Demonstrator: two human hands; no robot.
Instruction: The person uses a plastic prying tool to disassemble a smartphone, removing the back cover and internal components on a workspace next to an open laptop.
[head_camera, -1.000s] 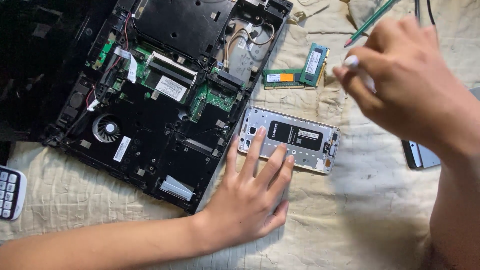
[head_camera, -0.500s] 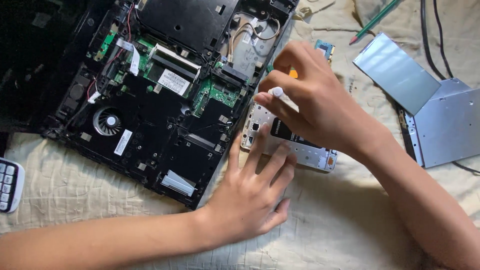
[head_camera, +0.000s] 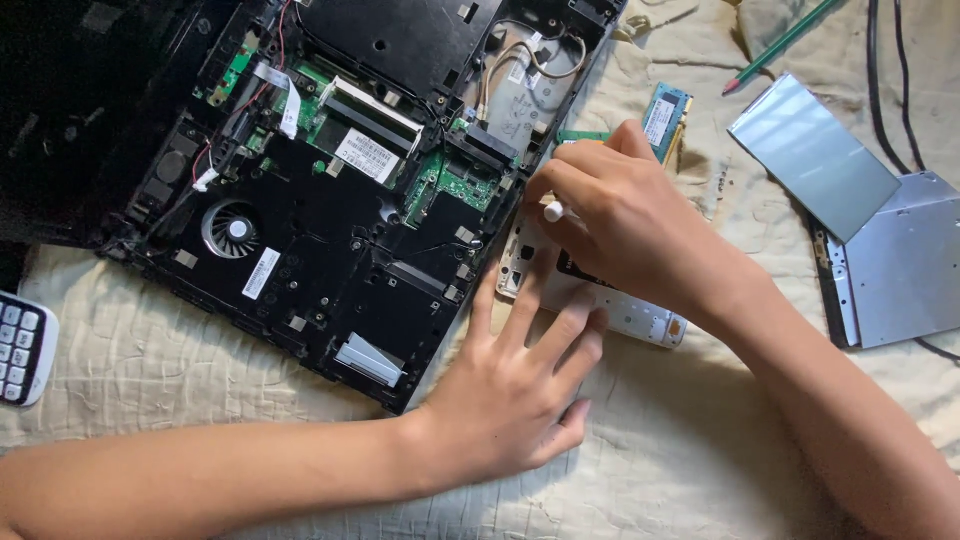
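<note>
We work on a cream quilted cloth (head_camera: 700, 470) that covers the whole surface, with an opened black laptop base (head_camera: 330, 190) at ten o'clock, its round fan (head_camera: 232, 228) and green circuit board (head_camera: 440, 180) bare to view. Just beside its right edge, at the centre of our view, lies a small grey hard drive bracket (head_camera: 640, 315), flat on the cloth. Our left hand (head_camera: 520, 390) reaches in from eight o'clock, open, fingers spread and pressing down on the near edge of the bracket to keep it from sliding. Our right hand (head_camera: 630, 230) comes in from four o'clock, closed around a thin tool with a white handle end (head_camera: 553, 211) that pokes out between thumb and forefinger; the tip is hidden under the hand, so we cannot tell exactly where it meets the bracket. We judge that we are working a small fastener on the bracket. The next move seems to call for steady downward pressure from the left hand and a square, careful turn from the right so the tip does not slip. At one o'clock lie two green memory sticks (head_camera: 665, 115), partly hidden by the right hand, with a green pencil (head_camera: 790, 40) beyond them. At three o'clock rest a silver metal plate (head_camera: 810, 155) and a flat grey disc drive (head_camera: 905, 270), overlapping. A white keypad (head_camera: 22, 345) sits at nine o'clock.
</note>
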